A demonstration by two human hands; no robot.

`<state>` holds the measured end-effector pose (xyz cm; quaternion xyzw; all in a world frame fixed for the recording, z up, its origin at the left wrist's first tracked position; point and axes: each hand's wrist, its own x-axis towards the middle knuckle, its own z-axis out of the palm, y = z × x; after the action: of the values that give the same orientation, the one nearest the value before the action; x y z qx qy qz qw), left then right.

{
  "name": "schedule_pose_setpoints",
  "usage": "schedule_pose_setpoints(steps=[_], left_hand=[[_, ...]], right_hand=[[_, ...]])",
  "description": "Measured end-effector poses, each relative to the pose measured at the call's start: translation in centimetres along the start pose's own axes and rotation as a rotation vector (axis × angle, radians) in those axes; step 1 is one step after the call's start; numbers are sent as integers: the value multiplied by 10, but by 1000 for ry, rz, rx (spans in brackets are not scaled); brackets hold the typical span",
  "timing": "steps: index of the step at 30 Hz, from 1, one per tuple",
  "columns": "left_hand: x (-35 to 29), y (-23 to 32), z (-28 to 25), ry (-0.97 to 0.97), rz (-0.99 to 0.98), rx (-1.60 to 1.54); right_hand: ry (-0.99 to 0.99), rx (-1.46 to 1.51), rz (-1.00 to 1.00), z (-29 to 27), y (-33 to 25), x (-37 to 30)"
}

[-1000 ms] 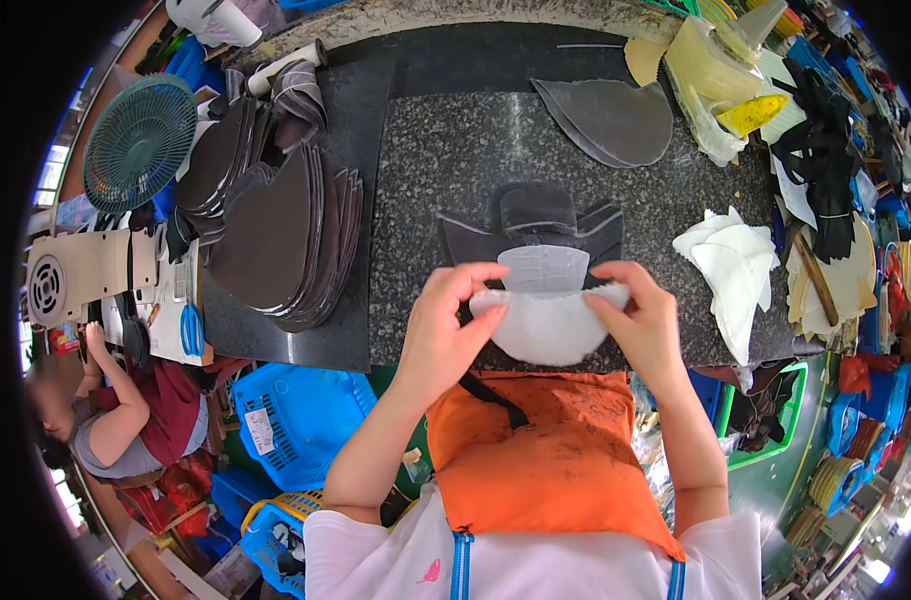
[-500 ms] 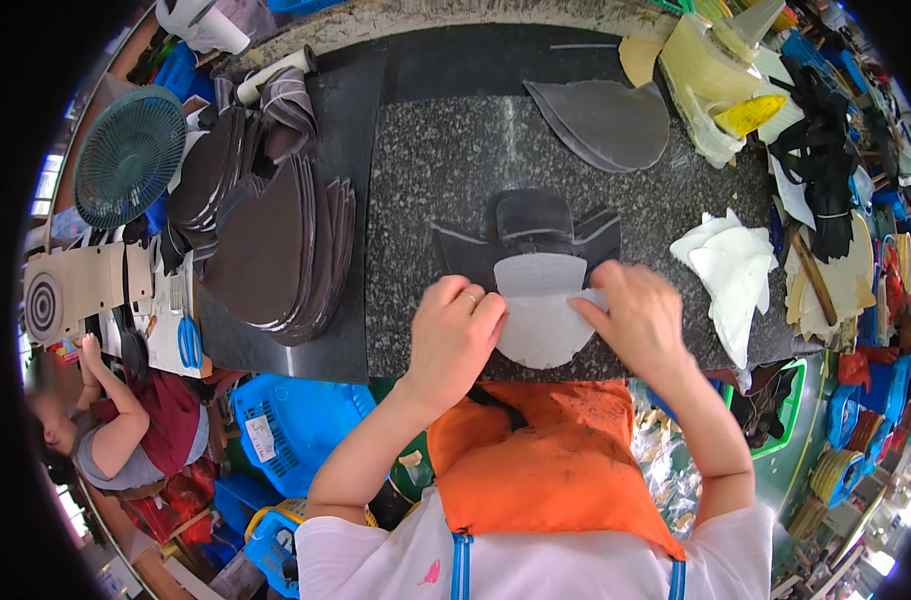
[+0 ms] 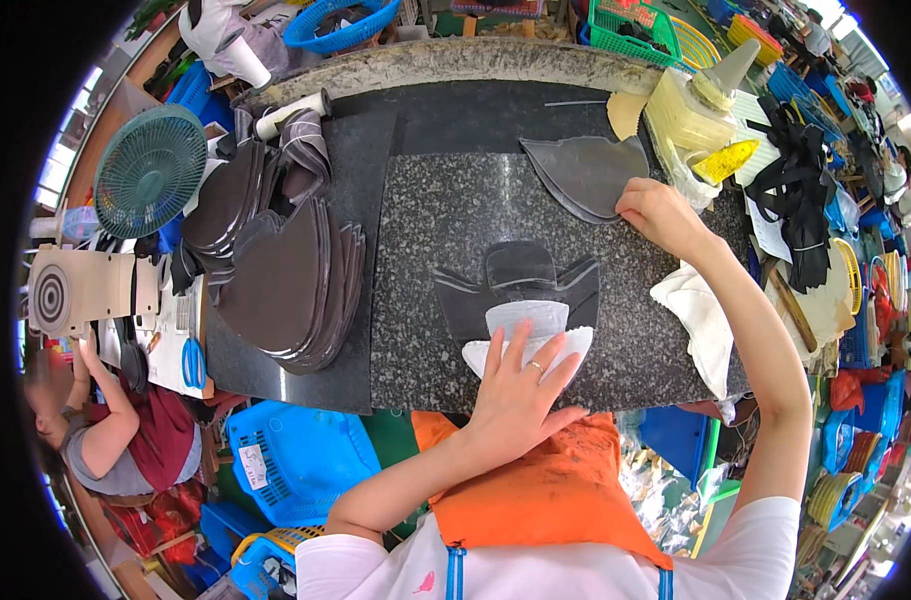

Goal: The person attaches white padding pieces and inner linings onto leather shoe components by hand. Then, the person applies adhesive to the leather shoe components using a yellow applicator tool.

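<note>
My left hand (image 3: 515, 405) lies flat with fingers spread on a white lining piece (image 3: 475, 352) and its light grey strip, near the table's front edge. Just beyond the fingertips is a black cut piece (image 3: 520, 266) with a rounded tab and two pointed wings, joined or laid against the white piece; the hand hides part of that join. Further off to the right, my right hand (image 3: 665, 215) pinches the lower right edge of the dark grey curved pieces (image 3: 590, 170), which lie overlapped on the stone slab. I cannot tell how many layers its fingers hold.
Stacked dark brown pieces (image 3: 275, 285) lie at the left, near a green fan (image 3: 150, 170). White pieces (image 3: 697, 315) lie under my right forearm. A cream plastic bottle (image 3: 690, 110) stands back right. A blue basket (image 3: 295, 460) sits below; a co-worker (image 3: 125, 420) is at far left.
My right hand has left the white piece and reached far right to the dark grey pieces. My left hand has opened flat onto the white piece. The view has tilted up.
</note>
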<state>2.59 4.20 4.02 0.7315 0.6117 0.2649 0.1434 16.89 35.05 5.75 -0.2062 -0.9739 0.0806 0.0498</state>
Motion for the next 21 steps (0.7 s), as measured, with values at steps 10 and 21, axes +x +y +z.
schedule_pose_setpoints(steps=[10, 21], left_hand=[[3, -16, -8, 362, -252, -331], [3, -31, -20, 333, -701, -1239]], right_hand=[[-356, 1565, 642, 16, -151, -46], [-117, 1534, 510, 27, -182, -52]])
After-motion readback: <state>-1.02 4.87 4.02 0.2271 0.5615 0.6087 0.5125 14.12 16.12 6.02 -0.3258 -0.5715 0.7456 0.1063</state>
